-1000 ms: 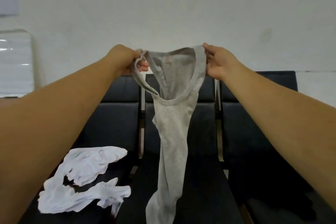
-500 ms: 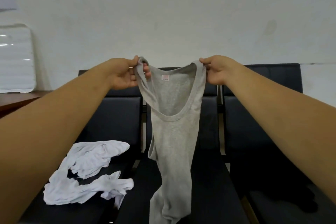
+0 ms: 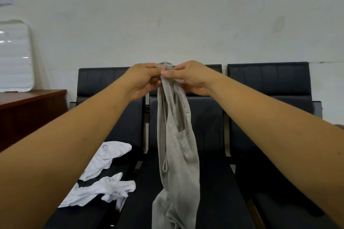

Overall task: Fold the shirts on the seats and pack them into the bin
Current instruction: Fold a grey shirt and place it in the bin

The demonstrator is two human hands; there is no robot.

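Both hands, left hand (image 3: 144, 80) and right hand (image 3: 191, 78), pinch the grey tank top's (image 3: 176, 145) straps together above the middle seat (image 3: 214, 182), likely halving it lengthwise; each grip pinches cloth.

So the crumpled white shirt (image 3: 111, 188) sits on the left black padded seat (image 3: 104, 80). The grey tank top (image 3: 178, 154) hangs in front of the middle seat (image 3: 206, 122).
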